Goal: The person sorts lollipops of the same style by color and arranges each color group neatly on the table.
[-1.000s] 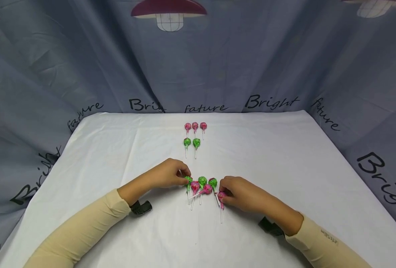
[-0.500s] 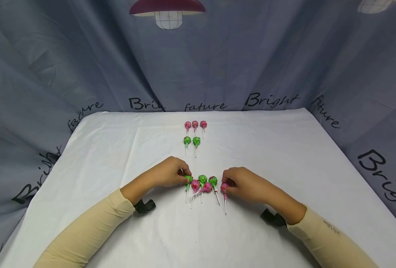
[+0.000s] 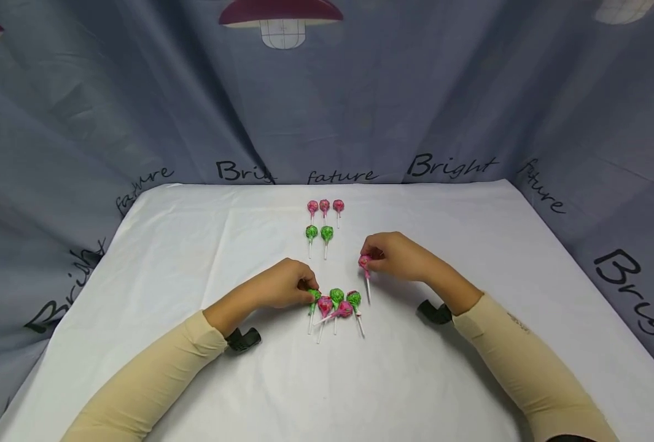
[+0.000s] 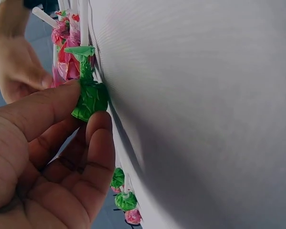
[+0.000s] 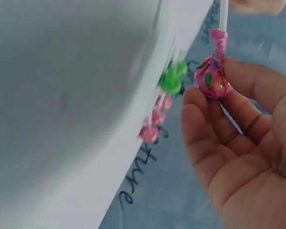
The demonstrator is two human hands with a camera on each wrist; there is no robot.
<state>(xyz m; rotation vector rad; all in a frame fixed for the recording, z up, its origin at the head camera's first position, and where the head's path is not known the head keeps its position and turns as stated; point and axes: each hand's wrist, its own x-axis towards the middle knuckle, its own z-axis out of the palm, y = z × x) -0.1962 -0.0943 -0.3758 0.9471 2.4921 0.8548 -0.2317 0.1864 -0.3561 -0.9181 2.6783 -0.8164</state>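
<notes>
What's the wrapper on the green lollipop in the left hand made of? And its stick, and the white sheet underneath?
Green wrapper: probably thin plastic or foil; it's crinkled and slightly shiny.
White stick: plastic or rolled paper, I can't tell; it looks smooth and straight.
White sheet: likely cloth, dull, with soft creases.

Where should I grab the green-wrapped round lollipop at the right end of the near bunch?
Probably pinch the green-wrapped round lollipop by its fat ball, wider than its stick, from the right: a pink-wrapped round lollipop crowds its left.

Soft light, faint shadows; distant lollipops (image 5: 173,78) blurred, right-wrist view.
</notes>
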